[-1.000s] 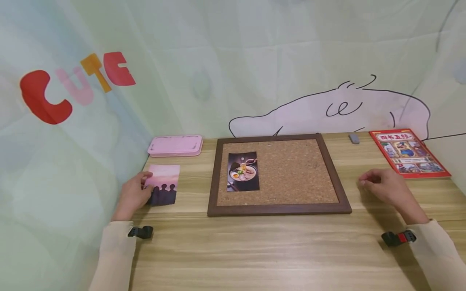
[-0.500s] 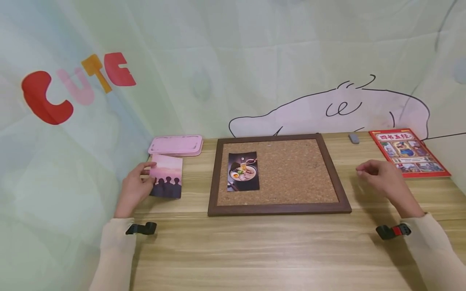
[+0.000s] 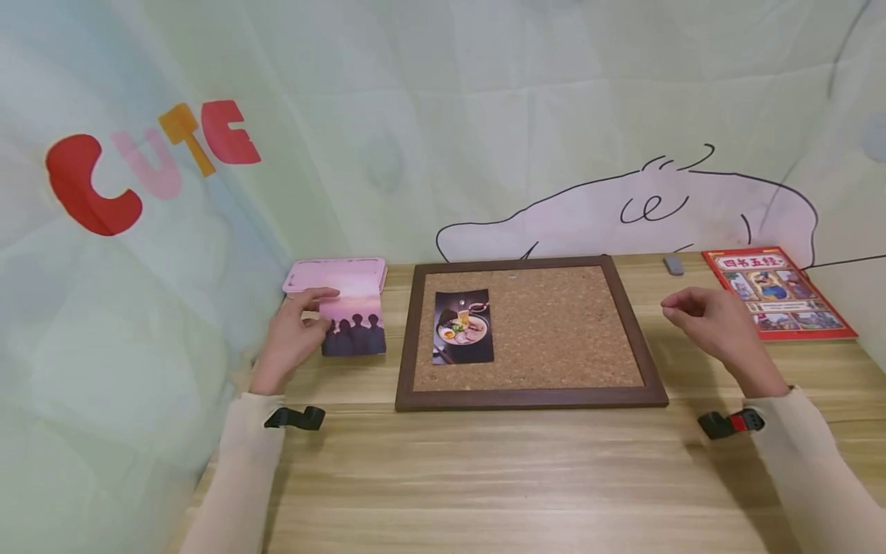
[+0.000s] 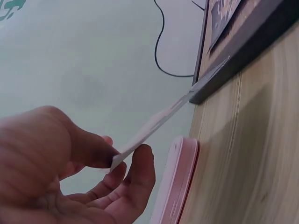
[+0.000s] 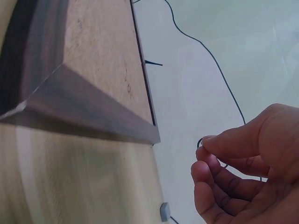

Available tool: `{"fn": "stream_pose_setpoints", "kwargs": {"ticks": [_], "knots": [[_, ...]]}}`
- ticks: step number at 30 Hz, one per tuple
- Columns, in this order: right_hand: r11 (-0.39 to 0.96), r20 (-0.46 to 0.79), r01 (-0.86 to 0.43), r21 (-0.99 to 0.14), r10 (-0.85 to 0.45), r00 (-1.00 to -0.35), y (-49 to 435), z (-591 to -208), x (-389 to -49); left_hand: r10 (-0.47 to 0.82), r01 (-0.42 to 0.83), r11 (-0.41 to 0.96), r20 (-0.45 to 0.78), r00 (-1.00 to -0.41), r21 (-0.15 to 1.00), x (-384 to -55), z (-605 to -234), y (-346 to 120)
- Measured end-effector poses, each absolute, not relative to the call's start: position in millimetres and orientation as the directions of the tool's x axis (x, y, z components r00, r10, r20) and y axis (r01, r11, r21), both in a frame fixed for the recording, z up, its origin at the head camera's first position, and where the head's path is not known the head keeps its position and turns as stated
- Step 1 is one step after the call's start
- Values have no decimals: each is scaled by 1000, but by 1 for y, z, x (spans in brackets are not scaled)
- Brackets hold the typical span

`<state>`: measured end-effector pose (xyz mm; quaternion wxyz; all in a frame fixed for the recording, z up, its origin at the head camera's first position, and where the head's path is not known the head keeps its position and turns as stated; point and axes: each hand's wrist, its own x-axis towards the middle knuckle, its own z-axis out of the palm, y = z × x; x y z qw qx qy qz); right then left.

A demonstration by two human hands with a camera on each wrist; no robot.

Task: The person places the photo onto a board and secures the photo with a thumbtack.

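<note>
My left hand (image 3: 294, 335) pinches the left edge of a photo (image 3: 353, 319) with a pink sky and dark silhouettes. It holds the photo raised, partly in front of a pink case (image 3: 304, 273); the left wrist view shows the photo edge-on between thumb and fingers. A cork board (image 3: 561, 331) in a brown frame lies between my hands. Near its upper left corner, a ramen photo (image 3: 462, 327) is fixed, with a small pin near its top. My right hand (image 3: 720, 327) hovers right of the board, thumb and index tips together; whether they hold something tiny is unclear.
A red book (image 3: 782, 292) lies at the back right. A small grey object (image 3: 673, 265) sits behind the board's right corner. The wooden table (image 3: 512, 477) extends in front, and a printed curtain (image 3: 388, 138) hangs behind and to the left.
My left hand has lifted the sky photo off the table and carried it right, towards the board. My right hand has shifted slightly left and away from me. The board stays put.
</note>
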<state>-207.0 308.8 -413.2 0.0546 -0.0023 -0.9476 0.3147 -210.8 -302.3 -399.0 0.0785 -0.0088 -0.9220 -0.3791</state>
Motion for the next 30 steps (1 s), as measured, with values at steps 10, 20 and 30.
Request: {"fn": "stream_pose_setpoints", "kwargs": {"ticks": [10,20,30], "knots": [[769,86,-35,-638,26,-996,290,-404,-216,25,103,634,113,-993,766,-227,-397,-265],[726,137,-77,-684,24,-990,273,-396,-223,130,184,529,135,-982,828,-241,-404,-219],[610,67,-35,-791,30,-997,257,-388,-230,176,199,464,131,-976,863,-243,-411,-180]]}}
